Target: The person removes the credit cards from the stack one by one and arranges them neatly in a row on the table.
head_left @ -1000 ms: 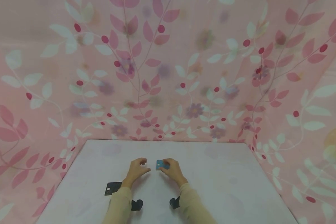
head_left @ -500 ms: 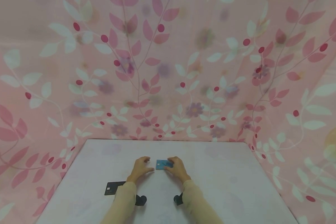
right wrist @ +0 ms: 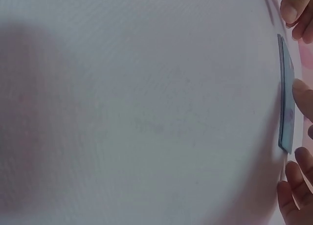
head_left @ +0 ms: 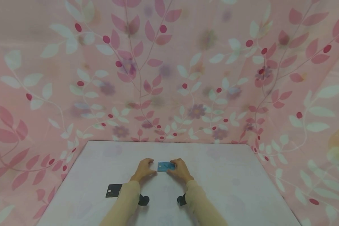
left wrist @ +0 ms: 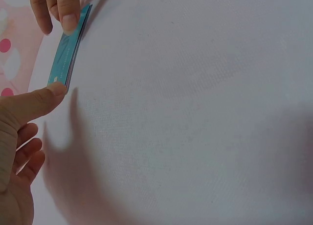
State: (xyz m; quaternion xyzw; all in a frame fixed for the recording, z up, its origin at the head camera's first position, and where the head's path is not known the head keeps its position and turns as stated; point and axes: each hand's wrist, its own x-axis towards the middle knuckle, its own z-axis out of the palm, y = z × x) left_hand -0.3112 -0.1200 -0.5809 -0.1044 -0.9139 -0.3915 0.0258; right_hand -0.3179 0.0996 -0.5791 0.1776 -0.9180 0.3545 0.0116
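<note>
A blue bank card point(head_left: 164, 167) with a pale chip lies flat on the table between both hands. The wrist views show several thin edges below its top face, like a small stack of cards point(left wrist: 62, 63). My right hand point(head_left: 183, 170) is curved around the right end, its thumb point(right wrist: 302, 98) overlapping the top card in the right wrist view. Left of the stack, my left hand point(head_left: 143, 169) has its fingers loosely curved, with the thumb point(left wrist: 41, 101) right at the near left end. A black bank card point(head_left: 113, 190) lies by the left forearm, partly covered by the sleeve.
A white table point(head_left: 214, 182) carries the cards. Pink cloth with leaves and flowers point(head_left: 169, 78) surrounds it at the back and sides. Dark wrist-mounted devices point(head_left: 144, 200) stick out inward from both cuffs.
My right hand has slid rightward, uncovering more of the blue card, which has stayed in place. My left hand has moved right, closer to the card's left end.
</note>
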